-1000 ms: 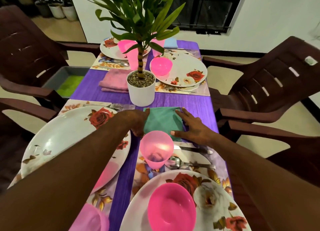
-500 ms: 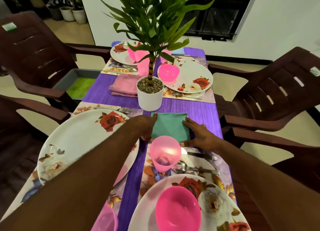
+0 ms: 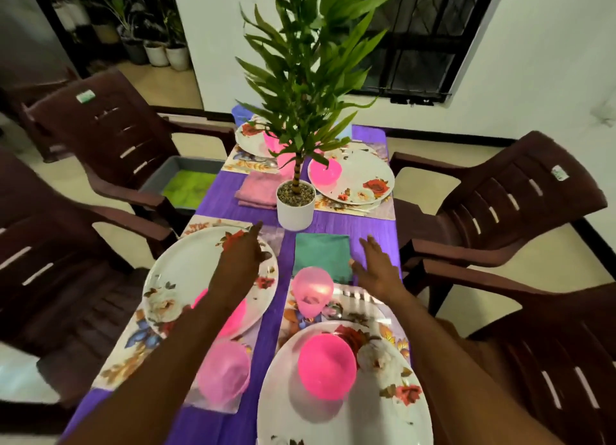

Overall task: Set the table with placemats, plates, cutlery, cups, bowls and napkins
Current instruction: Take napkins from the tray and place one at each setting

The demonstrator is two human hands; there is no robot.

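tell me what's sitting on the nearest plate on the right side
A pink bowl sits upright on the floral plate, which rests on a patterned placemat. The bowl's inside looks empty. The plate's near edge runs out of the picture, so anything there cannot be seen.

The cloth (image 3: 336,222) is purple. Plates (image 3: 186,267) are white with red roses and brown leaves; placemats (image 3: 123,358) are floral too — orange, blue. Bowls (image 3: 325,366) are hot pink, cups (image 3: 311,289) paler pink. One napkin (image 3: 321,252) is teal, another (image 3: 258,189) dusty pink — the pot (image 3: 295,212) white.
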